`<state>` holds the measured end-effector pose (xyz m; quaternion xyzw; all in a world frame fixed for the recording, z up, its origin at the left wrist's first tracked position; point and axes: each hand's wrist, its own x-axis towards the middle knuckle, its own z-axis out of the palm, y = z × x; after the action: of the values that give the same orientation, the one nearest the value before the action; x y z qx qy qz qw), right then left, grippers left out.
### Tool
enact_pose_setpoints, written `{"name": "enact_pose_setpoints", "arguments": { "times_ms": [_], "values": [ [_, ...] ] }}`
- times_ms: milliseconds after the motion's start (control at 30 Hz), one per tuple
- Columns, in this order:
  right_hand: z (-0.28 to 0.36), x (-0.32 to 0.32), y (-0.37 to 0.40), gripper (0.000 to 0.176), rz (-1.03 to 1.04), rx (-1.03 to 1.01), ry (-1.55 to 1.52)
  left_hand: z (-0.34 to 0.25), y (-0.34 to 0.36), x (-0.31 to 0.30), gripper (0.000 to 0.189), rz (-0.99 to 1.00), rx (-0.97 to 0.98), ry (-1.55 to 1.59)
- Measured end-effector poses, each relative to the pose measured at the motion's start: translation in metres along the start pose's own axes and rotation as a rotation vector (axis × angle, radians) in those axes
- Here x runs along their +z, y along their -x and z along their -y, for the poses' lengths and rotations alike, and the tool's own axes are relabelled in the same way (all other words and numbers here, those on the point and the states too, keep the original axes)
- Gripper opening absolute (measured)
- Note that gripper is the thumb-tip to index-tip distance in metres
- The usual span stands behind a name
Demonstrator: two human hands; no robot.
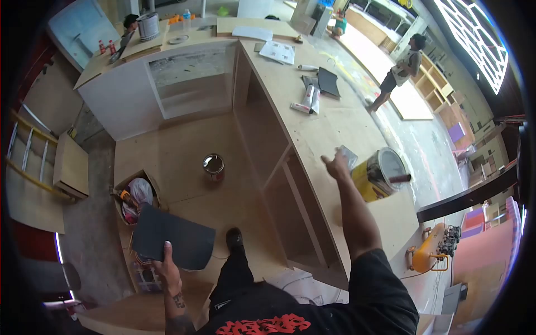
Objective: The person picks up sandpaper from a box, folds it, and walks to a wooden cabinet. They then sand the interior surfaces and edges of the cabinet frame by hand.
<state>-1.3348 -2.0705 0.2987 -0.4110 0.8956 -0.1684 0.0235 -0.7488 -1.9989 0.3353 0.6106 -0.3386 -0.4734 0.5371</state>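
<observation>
My left hand grips a dark grey sheet of sandpaper by its lower edge, thumb flat on top, above the wooden floor panel. Over the long wooden counter, my right hand is stretched out with thumb and forefinger apart. A flat, greyish, see-through piece sits right at its fingers and overlaps them in this view. Close to that hand stands a yellow paint bucket with a grey lid and a dark-handled tool across its top.
Farther along the counter lie tubes, a dark sheet and printed papers. An open can and a cluttered box stand on the floor panel. An orange compressor is at right; a person stands beyond.
</observation>
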Motion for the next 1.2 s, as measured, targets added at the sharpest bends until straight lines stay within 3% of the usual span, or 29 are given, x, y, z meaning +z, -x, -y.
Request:
{"name": "enact_pose_setpoints", "arguments": {
  "times_ms": [67,133,200,233,267,367,467,567,700,733,800,867,933,1033,1200],
  "values": [
    [-0.002,-0.003,-0.047,0.086,0.116,0.206,0.253,-0.010,-0.035,0.023,0.043,0.048,-0.020,-0.059],
    [-0.044,0.041,-0.079,0.078,-0.007,0.273,0.416,-0.039,-0.063,0.035,0.043,0.068,-0.016,-0.188],
    [-0.047,0.040,-0.083,0.075,0.087,0.385,0.266,-0.064,-0.097,0.044,0.043,0.068,0.006,-0.153],
    [-0.057,0.045,-0.091,0.079,0.207,0.553,0.123,-0.075,-0.113,0.051,0.043,0.076,0.019,-0.131],
    [-0.052,0.060,-0.083,0.081,0.117,0.648,0.198,-0.085,-0.128,0.058,0.043,0.051,0.027,-0.121],
    [-0.001,0.057,-0.052,0.080,-0.143,0.639,0.259,-0.115,-0.167,0.083,0.043,0.036,0.058,-0.114],
    [0.004,0.045,-0.058,0.076,-0.182,0.675,0.121,-0.139,-0.207,0.132,0.044,0.086,0.111,-0.118],
    [-0.002,0.039,-0.072,0.074,-0.136,0.718,0.117,-0.153,-0.252,0.193,0.043,0.182,0.170,-0.150],
    [-0.026,0.014,-0.083,0.087,-0.082,0.728,0.066,-0.161,-0.310,0.270,0.040,0.415,0.217,-0.352],
    [-0.020,0.006,-0.091,0.097,-0.057,0.866,0.089,-0.170,-0.322,0.296,0.039,0.467,0.231,-0.421],
    [-0.026,-0.011,-0.119,0.102,0.026,0.962,-0.025,-0.187,-0.332,0.353,0.039,0.589,0.300,-0.414],
    [-0.017,-0.010,-0.118,0.107,0.177,1.014,-0.037,-0.204,-0.338,0.355,0.040,0.670,0.287,-0.490],
    [-0.013,-0.029,-0.138,0.112,0.217,1.085,0.040,-0.217,-0.365,0.396,0.039,0.830,0.276,-0.517],
    [0.001,-0.036,-0.145,0.107,0.309,1.090,0.104,-0.211,-0.400,0.435,0.039,0.871,0.231,-0.398],
    [0.000,0.012,-0.153,0.085,0.188,1.212,0.201,-0.226,-0.469,0.508,0.039,1.050,0.225,-0.515]
  ]
}}
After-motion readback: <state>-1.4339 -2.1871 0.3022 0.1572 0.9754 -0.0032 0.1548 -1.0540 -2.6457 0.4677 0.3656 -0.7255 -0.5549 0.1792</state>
